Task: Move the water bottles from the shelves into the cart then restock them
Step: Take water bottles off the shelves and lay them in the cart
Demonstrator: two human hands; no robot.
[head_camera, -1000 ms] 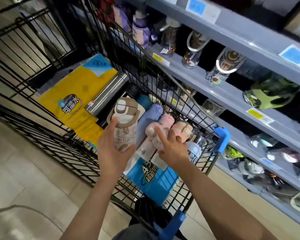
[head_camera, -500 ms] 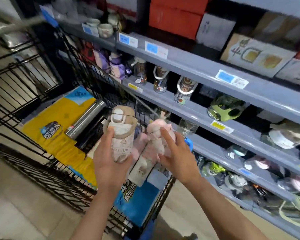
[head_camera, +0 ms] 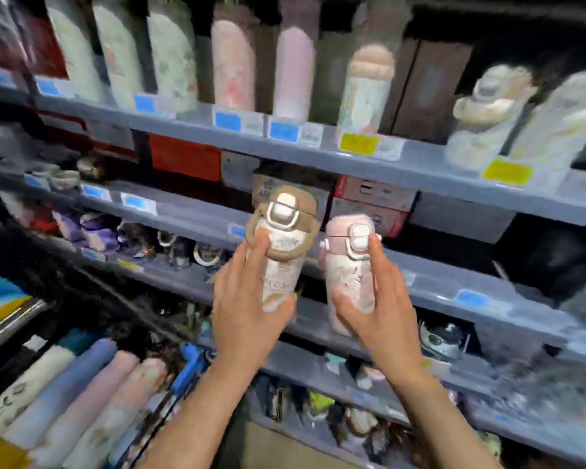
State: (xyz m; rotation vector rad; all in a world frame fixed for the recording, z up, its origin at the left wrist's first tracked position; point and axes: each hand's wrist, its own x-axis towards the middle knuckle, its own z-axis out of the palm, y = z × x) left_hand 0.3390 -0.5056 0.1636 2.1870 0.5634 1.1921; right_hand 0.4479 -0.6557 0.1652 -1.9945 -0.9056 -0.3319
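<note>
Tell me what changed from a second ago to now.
Both hands rose out of the cart to shelf height. The left hand keeps gripping the brown-lidded bottle; the right hand, which was closing on the pink bottle in the cart, now holds it upright beside the other. The view swung up to the shelves. The other bottles still lie in the cart.

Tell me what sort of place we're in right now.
Most likely a shop aisle selling drinkware: grey shelves with price tags, rows of bottles, and more bottles lying in a cart. Each hand holds a bottle.
</note>
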